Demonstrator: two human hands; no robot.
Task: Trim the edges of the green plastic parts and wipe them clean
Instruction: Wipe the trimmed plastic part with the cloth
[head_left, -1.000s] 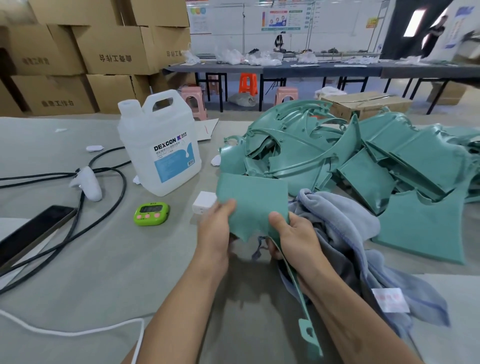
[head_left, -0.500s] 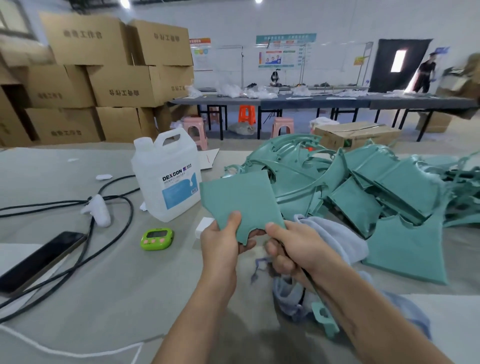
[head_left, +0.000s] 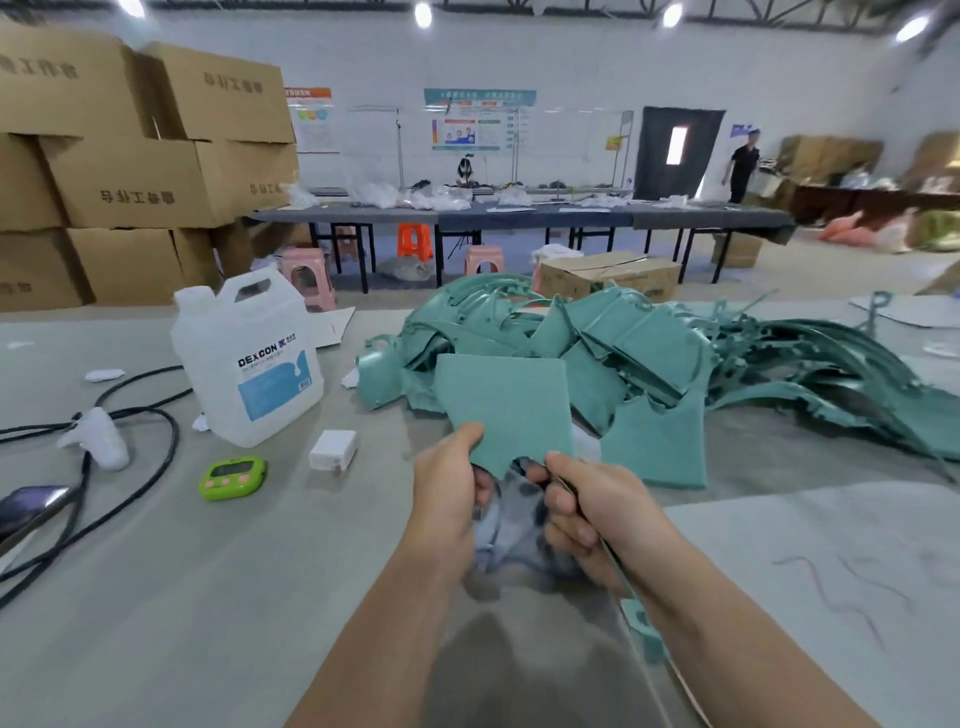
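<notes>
On the table (head_left: 156, 597), a jug (head_left: 249, 364) stood left of the pile of plastic parts (head_left: 649, 353). A timer (head_left: 232, 478) lay in front of the jug, with a small block (head_left: 333, 449) to its right. Cables (head_left: 130, 467) and a phone (head_left: 26, 506) lay further left. Both hands, left hand (head_left: 449, 499) and right hand (head_left: 597, 509), held one plastic panel (head_left: 506, 410) before the pile. Cardboard boxes (head_left: 130, 171) were stacked behind the table, far left.

Place: factory workshop or warehouse floor.
Upper left: stacked cardboard boxes (head_left: 140, 171).
Centre background: long work tables (head_left: 519, 215), plastic stools (head_left: 414, 240), wall posters (head_left: 479, 120).
Top: high-bay ceiling lights (head_left: 423, 13).
</notes>
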